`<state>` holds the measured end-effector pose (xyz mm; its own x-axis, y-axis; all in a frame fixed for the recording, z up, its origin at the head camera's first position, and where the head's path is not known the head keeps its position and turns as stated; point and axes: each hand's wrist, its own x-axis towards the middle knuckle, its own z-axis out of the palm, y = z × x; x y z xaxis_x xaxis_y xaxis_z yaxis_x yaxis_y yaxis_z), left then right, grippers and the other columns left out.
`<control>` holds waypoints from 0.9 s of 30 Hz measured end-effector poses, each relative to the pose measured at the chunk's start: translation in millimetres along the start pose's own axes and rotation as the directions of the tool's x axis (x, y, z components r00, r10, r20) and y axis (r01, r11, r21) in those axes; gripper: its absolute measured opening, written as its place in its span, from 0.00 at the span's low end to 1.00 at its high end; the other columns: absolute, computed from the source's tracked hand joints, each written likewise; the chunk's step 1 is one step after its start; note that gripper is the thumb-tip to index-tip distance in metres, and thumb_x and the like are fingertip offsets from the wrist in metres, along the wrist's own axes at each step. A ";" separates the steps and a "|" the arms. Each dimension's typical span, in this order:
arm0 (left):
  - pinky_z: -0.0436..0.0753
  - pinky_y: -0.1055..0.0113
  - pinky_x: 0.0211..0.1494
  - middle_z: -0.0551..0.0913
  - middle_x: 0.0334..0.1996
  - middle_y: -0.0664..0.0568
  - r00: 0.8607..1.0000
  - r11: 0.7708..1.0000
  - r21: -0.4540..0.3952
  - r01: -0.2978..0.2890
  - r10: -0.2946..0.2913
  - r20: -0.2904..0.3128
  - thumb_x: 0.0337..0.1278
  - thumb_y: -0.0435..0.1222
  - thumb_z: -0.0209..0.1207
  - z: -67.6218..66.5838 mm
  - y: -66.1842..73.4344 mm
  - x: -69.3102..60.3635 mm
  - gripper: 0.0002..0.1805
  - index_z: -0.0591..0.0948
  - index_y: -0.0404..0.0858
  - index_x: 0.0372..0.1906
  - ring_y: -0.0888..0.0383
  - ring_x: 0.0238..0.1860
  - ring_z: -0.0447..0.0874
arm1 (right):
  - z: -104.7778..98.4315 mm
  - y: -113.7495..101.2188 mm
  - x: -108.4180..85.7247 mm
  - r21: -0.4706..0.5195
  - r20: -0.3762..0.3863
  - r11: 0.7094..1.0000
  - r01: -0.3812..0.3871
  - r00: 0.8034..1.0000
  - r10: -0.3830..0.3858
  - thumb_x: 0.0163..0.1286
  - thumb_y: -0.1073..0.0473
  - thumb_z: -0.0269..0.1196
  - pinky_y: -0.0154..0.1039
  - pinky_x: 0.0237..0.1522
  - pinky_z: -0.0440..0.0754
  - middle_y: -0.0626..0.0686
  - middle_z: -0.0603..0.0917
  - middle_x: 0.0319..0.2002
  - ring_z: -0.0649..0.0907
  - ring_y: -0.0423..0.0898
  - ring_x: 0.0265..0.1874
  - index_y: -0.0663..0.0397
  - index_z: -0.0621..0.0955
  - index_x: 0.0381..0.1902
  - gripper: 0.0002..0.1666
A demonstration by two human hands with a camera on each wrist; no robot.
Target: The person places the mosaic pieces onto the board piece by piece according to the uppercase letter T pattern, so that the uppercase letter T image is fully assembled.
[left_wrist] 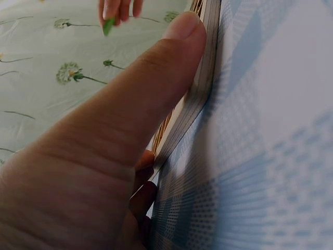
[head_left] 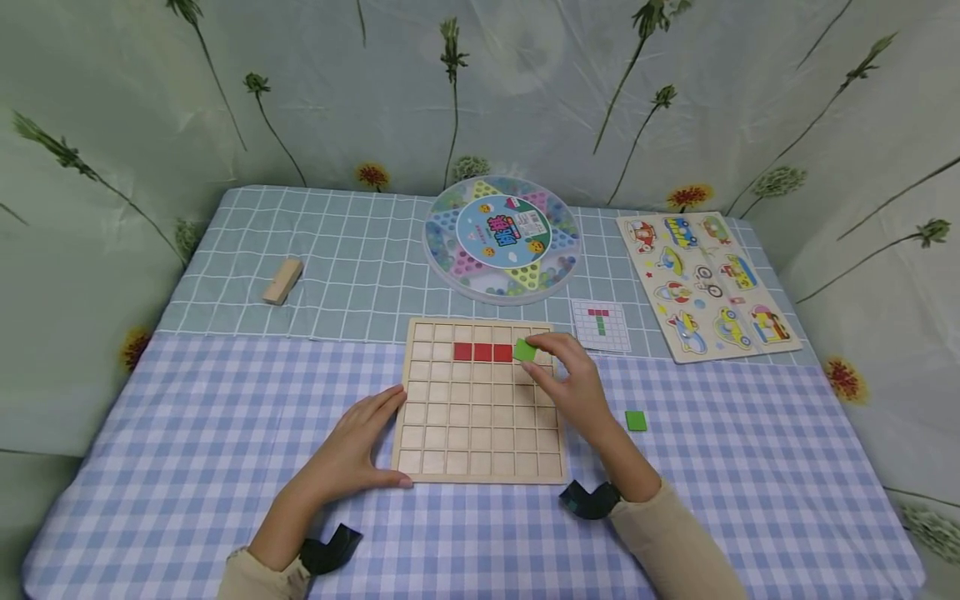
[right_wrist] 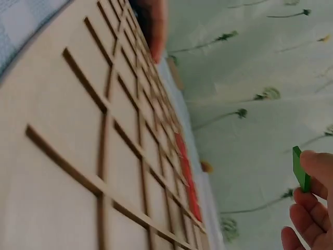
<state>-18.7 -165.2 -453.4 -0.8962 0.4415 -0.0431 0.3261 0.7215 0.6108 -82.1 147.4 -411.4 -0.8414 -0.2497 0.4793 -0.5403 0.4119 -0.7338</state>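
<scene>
A wooden grid board [head_left: 480, 417] lies on the checked cloth, with three red tiles [head_left: 483, 352] side by side in its second row. The right hand [head_left: 573, 387] pinches a green tile [head_left: 524, 350] between thumb and fingertips, over the board just right of the red tiles; the right wrist view shows this green tile [right_wrist: 300, 169] held above the board's surface. The left hand [head_left: 348, 454] rests at the board's left side, fingers on the left edge and thumb at the lower left corner. In the left wrist view the thumb [left_wrist: 140, 83] lies along the board's edge.
Right of the board lies another green tile [head_left: 636, 421]. Behind are a pattern card [head_left: 601, 326], a round game box [head_left: 502, 239] and a picture puzzle board [head_left: 708, 287]. A wooden block [head_left: 282, 282] lies at the back left.
</scene>
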 end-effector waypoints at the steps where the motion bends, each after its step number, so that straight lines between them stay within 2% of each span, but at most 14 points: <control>1: 0.51 0.49 0.64 0.52 0.68 0.52 1.000 1.000 0.000 -0.001 0.001 0.000 0.21 0.68 0.63 0.0 0.1 0.1 0.64 0.54 0.40 0.69 0.50 0.65 0.50 | 5.7 2.1 1.7 0.007 0.016 1.000 0.001 1.000 -0.001 0.52 0.70 0.66 0.42 0.47 0.74 0.56 0.77 0.44 0.75 0.50 0.45 0.62 0.78 0.47 0.21; 5: 0.51 0.49 0.64 0.52 0.68 0.52 1.000 1.000 -0.001 -0.002 0.002 0.001 0.21 0.68 0.63 0.0 0.3 0.2 0.64 0.54 0.40 0.69 0.50 0.65 0.50 | 25.4 9.1 3.6 0.008 0.109 0.999 -0.035 0.994 0.034 0.54 0.67 0.66 0.43 0.46 0.74 0.53 0.78 0.44 0.75 0.47 0.44 0.61 0.78 0.47 0.20; 8: 0.51 0.49 0.64 0.52 0.68 0.52 1.000 1.000 -0.002 -0.007 0.007 -0.002 0.20 0.68 0.63 -0.1 0.2 0.1 0.64 0.54 0.40 0.69 0.50 0.65 0.51 | 35.9 14.7 1.6 -0.038 0.175 0.996 -0.077 0.981 0.083 0.56 0.63 0.66 0.42 0.46 0.74 0.51 0.78 0.43 0.75 0.45 0.44 0.58 0.78 0.46 0.18; 12: 0.51 0.49 0.64 0.52 0.68 0.52 1.000 1.000 0.000 -0.017 0.017 -0.005 0.20 0.68 0.63 -0.2 0.0 0.2 0.65 0.54 0.40 0.69 0.50 0.65 0.51 | 43.0 20.0 -0.8 -0.100 0.227 0.988 -0.116 0.964 0.137 0.56 0.59 0.66 0.40 0.48 0.71 0.49 0.79 0.43 0.74 0.44 0.46 0.56 0.79 0.44 0.17; 18: 0.51 0.49 0.64 0.52 0.68 0.52 1.000 1.000 -0.003 -0.020 0.020 -0.010 0.20 0.67 0.64 -0.7 -0.1 -0.3 0.65 0.54 0.40 0.69 0.49 0.65 0.51 | 46.5 22.4 0.5 -0.139 0.252 0.984 -0.107 0.957 0.140 0.56 0.59 0.66 0.42 0.45 0.71 0.50 0.78 0.41 0.74 0.47 0.43 0.56 0.80 0.44 0.17; 27: 0.51 0.48 0.64 0.52 0.68 0.51 1.000 1.000 -0.011 -0.023 0.023 -0.010 0.21 0.66 0.65 -1.3 0.2 0.1 0.64 0.54 0.39 0.69 0.49 0.65 0.51 | 48.7 24.1 0.6 -0.191 0.269 0.977 -0.096 0.952 0.146 0.59 0.59 0.63 0.44 0.43 0.69 0.48 0.76 0.40 0.72 0.46 0.42 0.51 0.81 0.45 0.14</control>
<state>-19.1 -165.7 -452.3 -0.8912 0.4531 -0.0212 0.3436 0.7050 0.6205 -96.3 114.5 -452.2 -0.8836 -0.4135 0.2198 -0.4446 0.5936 -0.6708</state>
